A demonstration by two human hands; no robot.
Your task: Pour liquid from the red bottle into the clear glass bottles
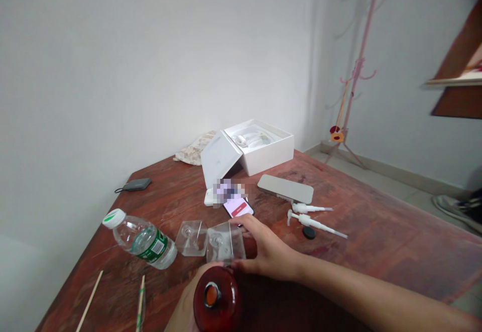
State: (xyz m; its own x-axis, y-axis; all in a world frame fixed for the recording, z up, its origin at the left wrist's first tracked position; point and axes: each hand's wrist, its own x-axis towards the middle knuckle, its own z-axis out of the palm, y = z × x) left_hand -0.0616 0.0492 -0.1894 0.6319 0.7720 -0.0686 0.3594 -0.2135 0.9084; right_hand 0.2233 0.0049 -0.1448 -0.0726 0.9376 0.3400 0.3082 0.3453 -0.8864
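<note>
My right hand [269, 251] grips a clear plastic square [229, 244] with a moulded piece in its middle, thumb and fingers at its right edges. A dark red bottle [216, 299], open at the neck, stands close in front of me. It hides most of my left hand [201, 277], which reaches towards the square's near edge; its fingers cannot be made out. Just left of the held square, a similar clear plastic square [193, 239] lies on the table. Right of my right hand are two white pump heads [312, 221] and a black cap [309, 232].
A water bottle [150, 246] lies tilted at left on the wooden table [361, 211], near two wooden sticks [89, 302]. Farther back are a phone [241, 209], a silver case [286, 188], an opened white box [269, 153] and a grey pouch [137, 185].
</note>
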